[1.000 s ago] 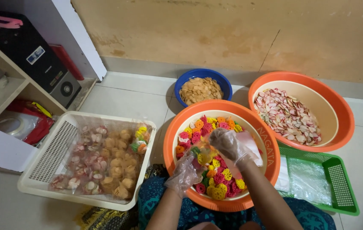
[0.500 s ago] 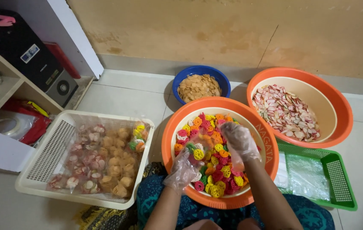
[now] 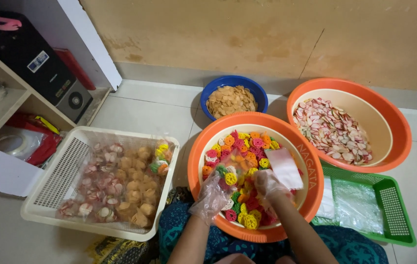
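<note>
1. Head cam looks down at a tiled floor (image 3: 145, 110) by a tan wall (image 3: 267, 34); the person sits w/ a patterned blue cloth (image 3: 360, 247) over the lap.
2. Just in front of the lap: a round orange basin (image 3: 195, 161) w/ a cream inside, holding small flower-shaped crackers (image 3: 245, 146) in pink, orange, yellow & green.
3. Left hand (image 3: 212, 195), in a thin clear plastic glove, is down in the near-left part of the basin, fingers curled loosely over the crackers; can't tell if it actually grips any.
4. Right hand (image 3: 269, 186), also gloved, is in the near-right part of the basin, fingers bent; it seems to pinch a small clear bag (image 3: 286, 167) that lies over the crackers, but the grip itself is hidden.
5. The hands are near each other, not touching.
6. Left of the basin: a cream slotted basket (image 3: 54, 183) filled w/ sealed clear packs of crackers (image 3: 120, 183).
7. Behind the basin, touching its rim: a blue bowl (image 3: 213, 88) of pale brown chips (image 3: 231, 100).
8. Right rear: a second orange basin (image 3: 399, 124) w/ pink-and-white chips (image 3: 333, 129).
9. Right, near: a green slotted tray (image 3: 394, 195) w/ flat clear bags (image 3: 355, 205).
10. Far left: a white shelf (image 3: 3, 171) w/ a black box (image 3: 37, 68) & a red bag (image 3: 42, 144).
</note>
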